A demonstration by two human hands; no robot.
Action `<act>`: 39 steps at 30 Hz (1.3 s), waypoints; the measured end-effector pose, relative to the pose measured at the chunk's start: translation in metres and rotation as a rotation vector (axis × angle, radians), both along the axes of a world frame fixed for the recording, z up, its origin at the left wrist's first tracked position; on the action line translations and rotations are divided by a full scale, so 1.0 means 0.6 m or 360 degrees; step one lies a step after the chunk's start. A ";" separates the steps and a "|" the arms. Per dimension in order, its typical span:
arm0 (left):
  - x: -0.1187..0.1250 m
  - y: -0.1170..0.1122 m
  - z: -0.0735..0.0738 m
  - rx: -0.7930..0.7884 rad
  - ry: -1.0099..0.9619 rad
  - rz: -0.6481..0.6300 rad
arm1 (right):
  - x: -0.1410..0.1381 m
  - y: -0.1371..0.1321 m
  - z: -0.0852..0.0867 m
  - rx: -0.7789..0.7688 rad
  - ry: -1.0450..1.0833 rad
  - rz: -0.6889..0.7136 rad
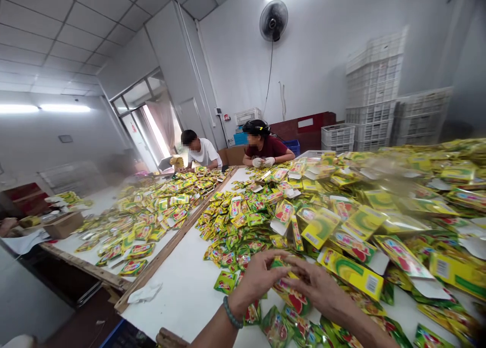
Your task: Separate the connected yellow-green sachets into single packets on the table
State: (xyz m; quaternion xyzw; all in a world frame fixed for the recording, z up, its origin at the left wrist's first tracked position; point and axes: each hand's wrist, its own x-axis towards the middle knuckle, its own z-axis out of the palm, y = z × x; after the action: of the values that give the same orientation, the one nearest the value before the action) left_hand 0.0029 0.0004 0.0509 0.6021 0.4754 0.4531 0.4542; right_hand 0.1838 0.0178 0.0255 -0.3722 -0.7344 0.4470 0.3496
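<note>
- Grey-white walls enclose a room with a tiled ceiling, a wall fan and stacked white crates at the back right.
- A white desk with a wooden edge strip carries heaps of yellow and green packaging.
- The left hand, a beaded bracelet at its wrist, is curled narrow on the upper end of a printed pack.
- The right hand grips the same pack from the other side, fingers bent over it.
- That pack is tilted between both hands, above small green sachets near the desk's front.
- Flat yellow cartons lie just beside the right hand.
- Across the desk are a person in a white shirt and another in dark red, wearing white gloves.
</note>
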 end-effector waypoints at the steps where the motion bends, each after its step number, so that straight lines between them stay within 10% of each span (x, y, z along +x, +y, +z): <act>1: -0.001 0.004 -0.006 0.0016 0.0006 0.0029 | 0.001 0.001 -0.004 -0.0055 0.0029 -0.0004; 6: -0.034 0.014 -0.033 -0.0153 -0.0295 0.0316 | 0.006 0.025 -0.024 -0.0458 0.0350 -0.0043; 16: -0.027 0.011 -0.023 -0.0424 -0.0094 -0.0131 | 0.006 0.023 -0.010 -0.0223 0.0289 -0.0315; 21: -0.048 0.020 -0.045 -0.0485 -0.0434 0.0230 | 0.021 0.020 -0.018 0.0142 -0.0307 -0.0279; 28: -0.054 0.013 -0.065 -0.0541 -0.0365 0.0245 | 0.012 0.008 -0.035 0.0652 -0.1393 -0.0017; 39: -0.044 0.005 -0.075 -0.0630 -0.0262 0.0113 | 0.031 0.033 -0.051 0.0326 -0.0894 -0.0486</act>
State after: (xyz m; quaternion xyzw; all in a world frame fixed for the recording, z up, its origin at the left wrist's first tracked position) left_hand -0.0237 0.0032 0.0058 0.4449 0.5374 0.4143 0.5845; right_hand 0.2024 0.0375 -0.0049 -0.5495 -0.7789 0.1934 0.2321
